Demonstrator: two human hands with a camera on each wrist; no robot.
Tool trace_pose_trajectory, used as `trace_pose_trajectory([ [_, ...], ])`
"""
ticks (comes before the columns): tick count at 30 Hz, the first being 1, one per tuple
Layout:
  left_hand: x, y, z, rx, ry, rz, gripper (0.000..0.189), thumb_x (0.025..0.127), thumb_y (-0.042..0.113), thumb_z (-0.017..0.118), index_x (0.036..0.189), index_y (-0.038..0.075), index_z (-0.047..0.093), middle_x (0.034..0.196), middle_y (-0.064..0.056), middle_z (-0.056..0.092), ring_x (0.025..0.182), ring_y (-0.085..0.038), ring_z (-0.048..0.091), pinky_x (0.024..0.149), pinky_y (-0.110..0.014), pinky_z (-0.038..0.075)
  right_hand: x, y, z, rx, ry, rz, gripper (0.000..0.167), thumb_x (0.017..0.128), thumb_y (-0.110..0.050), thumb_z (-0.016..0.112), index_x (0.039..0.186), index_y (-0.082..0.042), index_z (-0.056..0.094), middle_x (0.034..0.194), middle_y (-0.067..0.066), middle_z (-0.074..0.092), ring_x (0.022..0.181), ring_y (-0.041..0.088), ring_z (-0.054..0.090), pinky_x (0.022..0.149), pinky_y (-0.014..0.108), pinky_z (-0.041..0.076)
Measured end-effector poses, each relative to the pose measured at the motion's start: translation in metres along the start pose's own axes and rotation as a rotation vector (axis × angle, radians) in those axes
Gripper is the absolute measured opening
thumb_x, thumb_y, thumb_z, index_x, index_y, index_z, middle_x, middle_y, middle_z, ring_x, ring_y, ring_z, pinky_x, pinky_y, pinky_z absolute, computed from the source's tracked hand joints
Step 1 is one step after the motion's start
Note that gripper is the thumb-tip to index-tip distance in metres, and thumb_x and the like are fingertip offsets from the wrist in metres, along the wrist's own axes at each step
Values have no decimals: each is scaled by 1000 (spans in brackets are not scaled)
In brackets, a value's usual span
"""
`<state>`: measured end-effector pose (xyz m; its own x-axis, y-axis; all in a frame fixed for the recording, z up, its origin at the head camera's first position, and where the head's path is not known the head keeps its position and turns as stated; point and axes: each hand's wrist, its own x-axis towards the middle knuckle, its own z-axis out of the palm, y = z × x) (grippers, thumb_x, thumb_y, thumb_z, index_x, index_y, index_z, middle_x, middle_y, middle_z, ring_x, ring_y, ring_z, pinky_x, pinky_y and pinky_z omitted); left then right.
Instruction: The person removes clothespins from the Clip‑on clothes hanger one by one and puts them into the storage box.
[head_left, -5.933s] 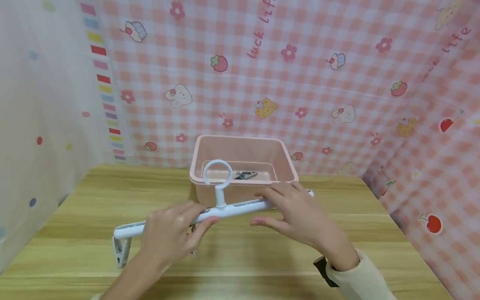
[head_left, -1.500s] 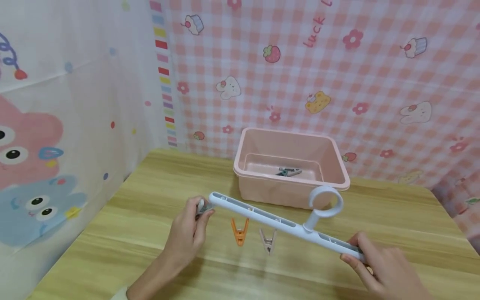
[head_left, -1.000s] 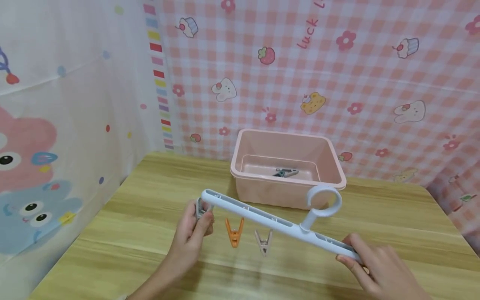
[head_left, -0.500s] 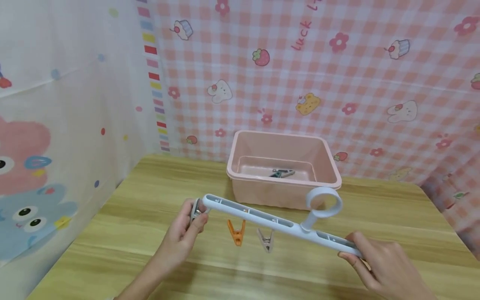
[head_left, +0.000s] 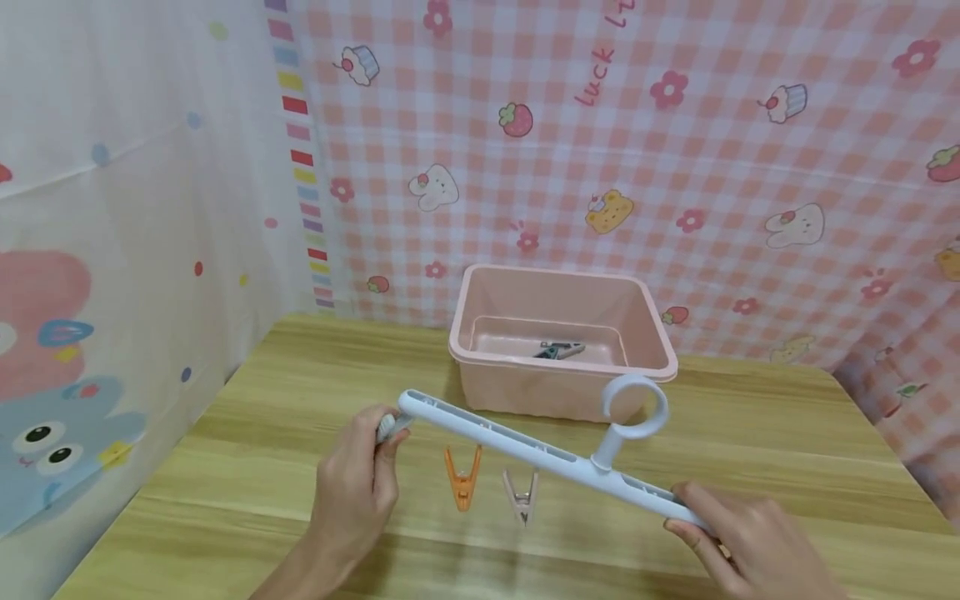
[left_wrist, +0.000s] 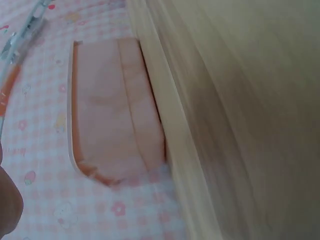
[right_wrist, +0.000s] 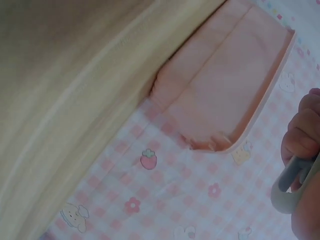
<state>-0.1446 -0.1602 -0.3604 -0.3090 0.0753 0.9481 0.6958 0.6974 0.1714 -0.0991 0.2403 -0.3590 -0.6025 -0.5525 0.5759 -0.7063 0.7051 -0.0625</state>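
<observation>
A light blue clip hanger (head_left: 510, 446) with a ring-shaped hook is held above the table, its bar sloping down to the right. My right hand (head_left: 750, 533) grips the bar's right end; the right wrist view shows fingers around the pale hanger end (right_wrist: 285, 200). At the other end, my left hand (head_left: 348, 492) pinches a pale grey clothespin (head_left: 387, 427), partly hidden by the fingers. From the bar between my hands hang an orange clothespin (head_left: 462, 487) and a beige clothespin (head_left: 522, 504). The left wrist view catches the orange clothespin (left_wrist: 9, 90) blurred at its edge.
A pink plastic bin (head_left: 525, 387) stands at the back of the wooden table (head_left: 247, 433), behind the hanger. Clothespins (head_left: 560, 350) in grey and dark green lie on its floor. Patterned cloth (head_left: 480, 183) hangs behind and on both sides.
Earlier both hands were on the bar; my left hand has since moved to the clothespin at its left end. Within the last second that clothespin has turned in the fingers.
</observation>
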Motion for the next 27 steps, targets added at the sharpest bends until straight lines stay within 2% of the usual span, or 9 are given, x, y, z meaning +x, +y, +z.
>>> trace_pose_trajectory([
  [4,2,-3,1,18,44,80,38,107,23,45,97,-11,58,80,-11,60,63,-11,50,56,-18,45,-2,-3,4,10,-2,27,20,88,-21,77,101,-21,60,69,-26,34,59,-20,21,51,0,20],
  [7,2,-4,0,-60,18,48,38,106,23,45,99,-12,57,77,-8,56,63,-7,46,55,-14,41,-2,-2,5,7,25,34,18,89,-21,75,100,-18,61,68,-25,36,58,-20,22,51,0,21],
  [9,2,-3,-2,-151,-37,-29,27,105,16,49,103,-11,55,76,-5,52,62,-3,42,54,-11,39,-1,0,5,4,49,31,15,91,-22,73,100,-17,62,67,-24,37,58,-19,23,51,1,21],
  [12,1,-1,-6,-272,-127,-201,11,100,0,55,108,-7,53,74,1,46,61,2,36,50,-10,35,0,3,5,10,68,52,13,92,-20,72,99,-16,62,66,-24,37,58,-19,22,51,1,21],
  [15,0,2,-8,-348,-175,-337,18,94,-10,58,110,-2,53,73,4,43,60,2,34,46,-15,34,-1,4,4,22,81,73,16,88,-14,75,98,-17,62,66,-23,38,57,-18,23,52,2,22],
  [19,1,4,-8,-445,-221,-462,15,99,-5,54,113,1,53,73,4,42,56,0,34,43,-21,33,-2,4,2,16,82,90,18,87,-14,76,98,-18,62,67,-23,40,57,-17,25,52,2,23],
  [21,2,5,-7,-519,-259,-551,14,102,0,51,116,2,51,73,3,42,55,-1,33,43,-24,33,-2,5,2,11,84,93,18,87,-15,76,99,-17,63,67,-23,40,57,-17,25,52,2,22],
  [25,7,2,-1,-625,-361,-731,25,107,14,48,128,3,41,74,1,41,57,-2,31,47,-28,32,-3,6,2,4,88,112,20,86,-13,77,101,-17,64,68,-23,41,57,-17,25,52,2,22],
  [27,12,-1,4,-635,-424,-774,30,108,18,46,132,3,35,79,-1,45,63,-5,34,53,-28,35,-4,7,1,3,90,120,21,86,-12,76,101,-17,63,68,-23,41,57,-18,25,51,2,22],
])
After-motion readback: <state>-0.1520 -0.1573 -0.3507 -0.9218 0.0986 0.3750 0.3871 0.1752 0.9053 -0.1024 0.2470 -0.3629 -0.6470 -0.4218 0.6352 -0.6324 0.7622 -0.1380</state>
